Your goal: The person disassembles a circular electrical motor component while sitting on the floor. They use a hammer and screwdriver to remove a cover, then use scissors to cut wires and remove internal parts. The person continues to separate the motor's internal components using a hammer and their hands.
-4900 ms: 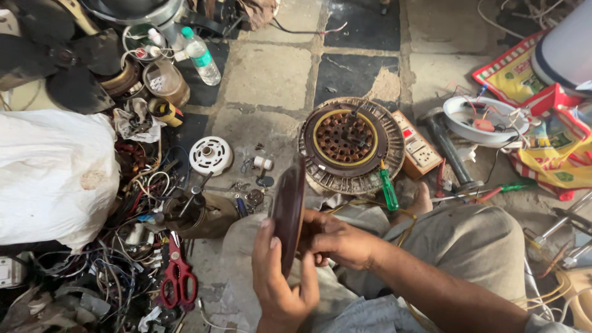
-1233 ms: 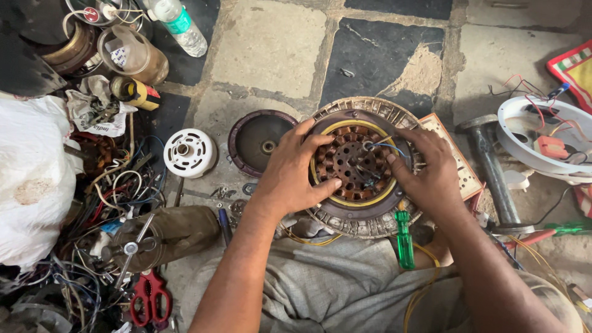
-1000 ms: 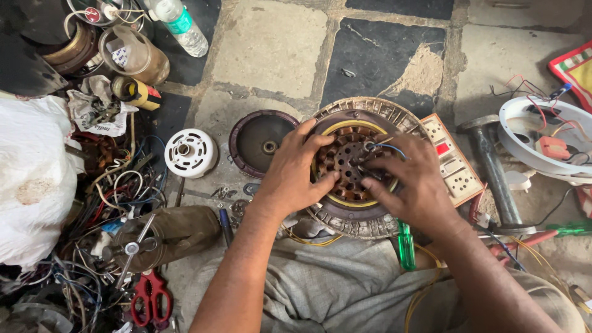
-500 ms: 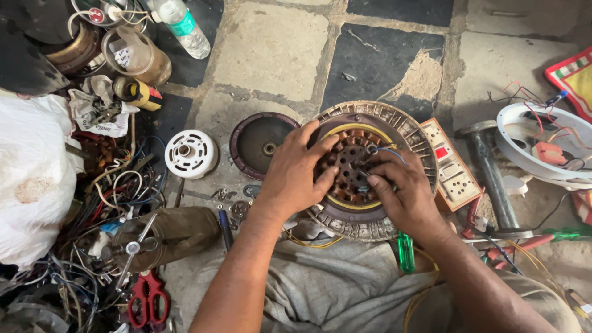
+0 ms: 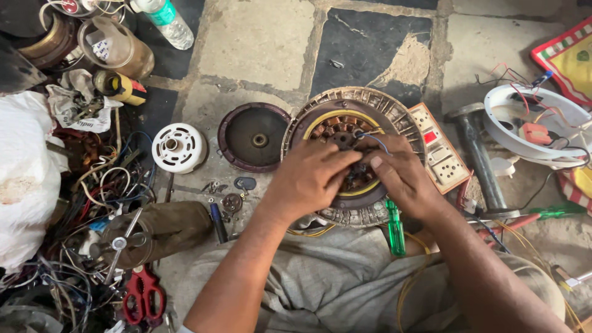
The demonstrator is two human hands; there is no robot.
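A round fan motor with a ribbed metal rim and copper windings lies on the stone floor in front of me. Both my hands rest on its middle. My left hand presses on the winding core with fingers bent. My right hand touches the core beside it, fingertips near a thin blue wire. A dark round motor cover lies flat just left of the motor.
A green-handled screwdriver lies by my knee. A switch board, a hammer and a white ring housing with wires sit to the right. A white round cap, red scissors, tangled wires, jars and a bottle lie left.
Earlier I held the dark cover upright in both hands; it now lies flat beside the motor. In the last second both hands drew in from the rim toward the core.
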